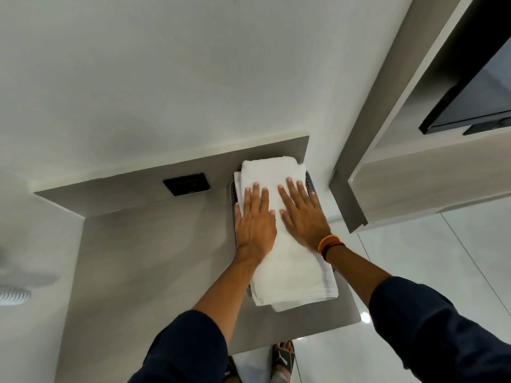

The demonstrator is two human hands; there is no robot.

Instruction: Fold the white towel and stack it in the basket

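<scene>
A folded white towel lies on top of a stack of white towels in a dark perforated basket at the right end of the grey counter. Only slivers of the basket's rim show around the stack. My left hand rests flat on the towel's left side, fingers spread. My right hand lies flat on its right side, palm down, with coloured bands on the wrist. Neither hand grips anything.
The grey counter stretches left of the basket, with a black socket plate on its back panel. A wall-mounted dark screen and cabinet stand to the right. White tiled floor and my sandalled feet show below the counter edge.
</scene>
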